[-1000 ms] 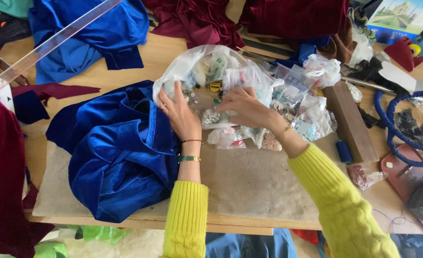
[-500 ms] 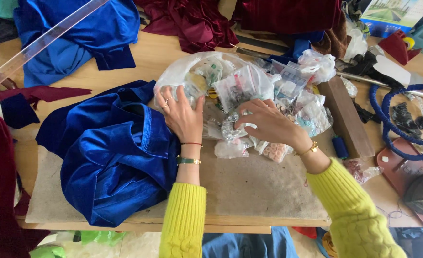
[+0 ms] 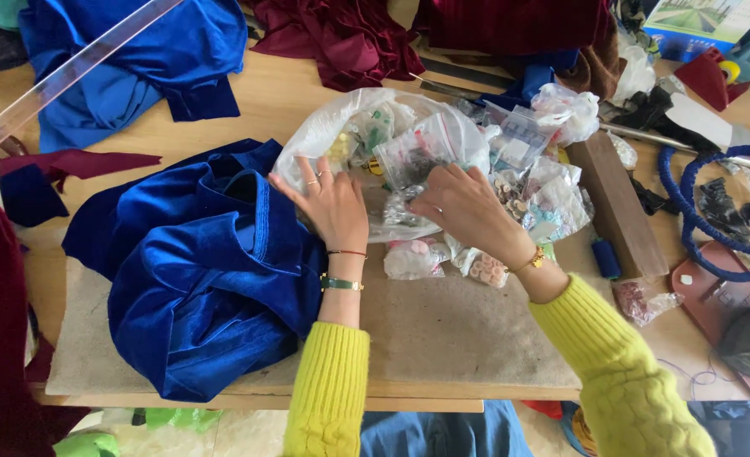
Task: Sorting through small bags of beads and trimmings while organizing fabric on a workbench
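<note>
Heap of small clear plastic bags point(image 3: 443, 161), crinkled, filled with buttons and beads, mid-table right of blue velvet point(image 3: 197, 279). Left hand point(image 3: 328, 207) flat, fingers spread, on heap; right hand point(image 3: 464, 207) curled, pinching one bag.

The left hand point(image 3: 331, 206) lies flat, fingers spread, on a large clear plastic bag point(image 3: 341, 127) stuffed with small packets, just beside a heap of blue velvet cloth point(image 3: 197, 279). The right hand point(image 3: 468, 211) presses down on a small clear packet point(image 3: 421, 152) in the pile of little bags. A packet of pale buttons point(image 3: 413, 258) lies below the wrists on the grey felt mat point(image 3: 443, 330). A wooden block point(image 3: 616, 203) sits to the right.
</note>
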